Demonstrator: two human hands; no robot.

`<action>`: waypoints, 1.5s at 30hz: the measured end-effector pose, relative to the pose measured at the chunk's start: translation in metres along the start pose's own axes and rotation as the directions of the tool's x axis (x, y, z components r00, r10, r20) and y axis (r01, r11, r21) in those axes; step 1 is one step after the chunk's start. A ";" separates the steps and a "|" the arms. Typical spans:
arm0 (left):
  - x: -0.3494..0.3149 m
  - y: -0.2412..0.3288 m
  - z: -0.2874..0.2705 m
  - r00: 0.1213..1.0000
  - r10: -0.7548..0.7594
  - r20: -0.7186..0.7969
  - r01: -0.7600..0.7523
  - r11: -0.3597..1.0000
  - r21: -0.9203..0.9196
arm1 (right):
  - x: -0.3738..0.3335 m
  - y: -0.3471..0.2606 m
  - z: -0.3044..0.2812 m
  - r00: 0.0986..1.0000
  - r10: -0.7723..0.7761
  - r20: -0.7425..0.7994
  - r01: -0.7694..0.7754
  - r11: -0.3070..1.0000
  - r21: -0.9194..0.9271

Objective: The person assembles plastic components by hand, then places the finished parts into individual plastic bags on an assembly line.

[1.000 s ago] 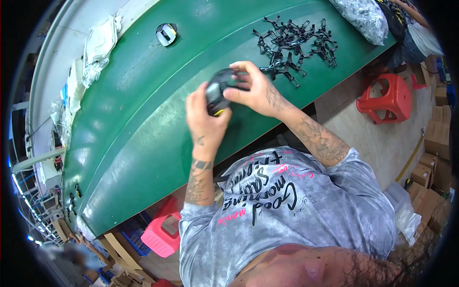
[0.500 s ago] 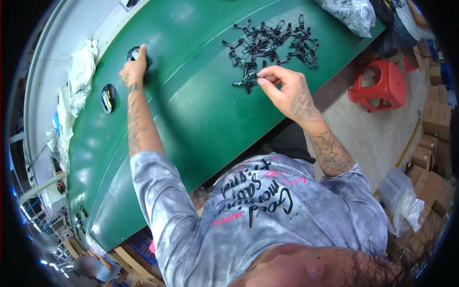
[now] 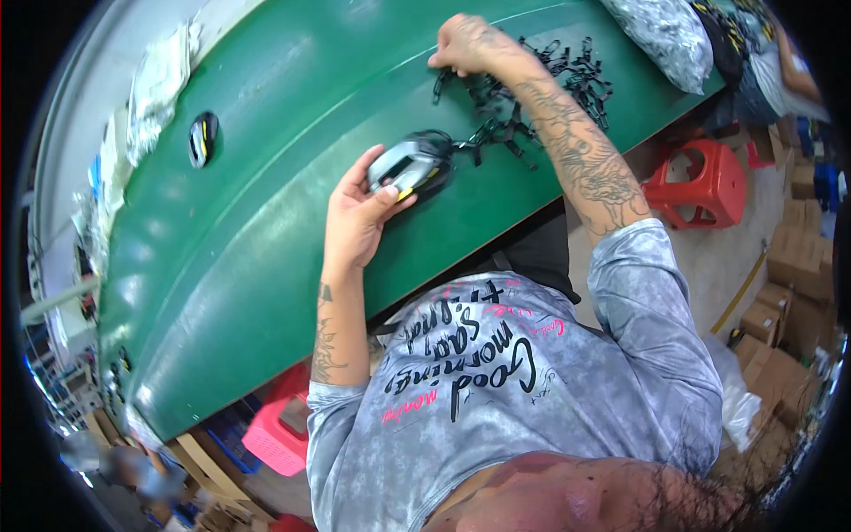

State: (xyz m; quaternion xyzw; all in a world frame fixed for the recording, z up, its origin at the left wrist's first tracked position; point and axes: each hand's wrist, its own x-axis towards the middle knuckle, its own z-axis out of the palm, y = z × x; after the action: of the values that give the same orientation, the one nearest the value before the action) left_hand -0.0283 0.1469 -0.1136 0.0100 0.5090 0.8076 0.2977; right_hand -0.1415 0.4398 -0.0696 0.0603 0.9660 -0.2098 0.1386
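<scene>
My left hand (image 3: 362, 213) grips an oval, hollow-looking shell (image 3: 409, 168) in black and grey with yellow marks, tilted over the table's near part. The thumb lies along its near edge, and its far side is blurred. Beyond it, my right hand (image 3: 470, 44) is closed, fingertips down, at the far left edge of a pile of branched black plastic pieces (image 3: 567, 75). One black piece (image 3: 441, 84) shows right under those fingertips; whether they hold it is hidden. My right forearm covers part of the pile. Some pieces lie close to the shell's right end.
A second black-and-yellow shell (image 3: 203, 139) lies on the green table (image 3: 248, 239) at the left. Clear plastic bags (image 3: 160, 89) line the far left edge. A full plastic bag (image 3: 669, 40) sits at the far right. Red stools (image 3: 696, 186) and cardboard boxes (image 3: 802, 248) stand on the floor.
My left hand has brought a shell from the far left toward the middle. My right hand has moved away from the pile's near end to its far left edge.
</scene>
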 end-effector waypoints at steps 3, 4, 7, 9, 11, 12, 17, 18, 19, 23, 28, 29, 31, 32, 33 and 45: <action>-0.009 -0.019 -0.007 0.997 0.070 -0.040 -0.072 0.996 -0.047 | -0.026 0.008 -0.009 0.997 0.075 -0.017 -0.056 0.861 0.506; -0.007 -0.021 -0.006 0.994 0.091 -0.065 -0.095 0.993 -0.066 | -0.035 0.011 -0.012 0.993 0.085 -0.077 -0.021 0.791 0.611; -0.002 -0.018 -0.006 0.991 0.114 -0.065 -0.118 0.991 -0.058 | -0.059 0.032 0.010 0.944 0.105 -0.312 0.204 0.560 0.803; -0.001 -0.020 -0.008 0.991 0.122 -0.063 -0.126 0.990 -0.060 | -0.092 0.013 0.023 0.903 0.060 -0.425 0.369 0.398 0.840; -0.004 -0.023 -0.009 0.989 0.142 -0.042 -0.147 0.982 -0.116 | -0.140 -0.032 0.053 0.928 -0.016 -0.373 0.343 0.433 0.834; -0.004 -0.024 -0.008 0.990 0.137 -0.037 -0.141 0.983 -0.115 | -0.155 -0.053 0.072 0.943 -0.015 -0.332 0.308 0.412 0.858; -0.001 -0.025 -0.004 0.993 0.114 0.020 -0.110 0.982 -0.155 | -0.150 -0.062 0.112 0.888 0.093 -0.449 0.321 0.574 0.753; -0.001 -0.024 -0.005 0.993 0.112 0.023 -0.108 0.982 -0.154 | -0.148 -0.062 0.114 0.861 0.105 -0.498 0.337 0.614 0.713; -0.001 -0.024 -0.006 0.992 0.122 0.015 -0.118 0.982 -0.151 | -0.148 -0.062 0.112 0.862 0.105 -0.496 0.336 0.616 0.713; 0.000 -0.027 -0.007 0.990 0.119 -0.078 -0.127 0.985 -0.115 | -0.154 -0.065 0.110 0.817 0.014 -0.577 0.335 0.803 0.493; -0.005 -0.027 -0.009 0.971 0.224 -0.081 -0.228 0.972 -0.052 | -0.148 -0.060 0.106 0.761 -0.092 -0.643 0.376 0.869 0.321; -0.005 -0.027 -0.009 0.970 0.236 -0.065 -0.239 0.969 -0.056 | -0.142 -0.053 0.114 0.931 0.002 -0.365 0.279 0.641 0.715; -0.004 -0.027 -0.012 0.974 0.218 -0.065 -0.221 0.974 -0.044 | -0.138 -0.048 0.120 0.922 -0.031 -0.386 0.313 0.649 0.693; -0.004 -0.027 -0.013 0.976 0.204 -0.071 -0.207 0.978 -0.031 | -0.137 -0.051 0.121 0.911 -0.071 -0.405 0.349 0.654 0.671; -0.004 -0.029 -0.013 0.976 0.203 -0.073 -0.205 0.978 -0.030 | -0.142 -0.055 0.123 0.874 -0.088 -0.478 0.383 0.729 0.567; 0.000 -0.018 -0.016 0.958 0.286 0.025 -0.277 0.945 -0.174 | -0.140 -0.063 0.106 0.895 -0.095 -0.436 0.419 0.511 0.750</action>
State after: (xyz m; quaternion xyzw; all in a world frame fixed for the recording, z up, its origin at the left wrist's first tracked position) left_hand -0.0250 0.1389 -0.1362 0.0774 0.4246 0.8815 0.1916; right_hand 0.0063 0.3299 -0.0968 0.0069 0.7573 -0.6440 -0.1084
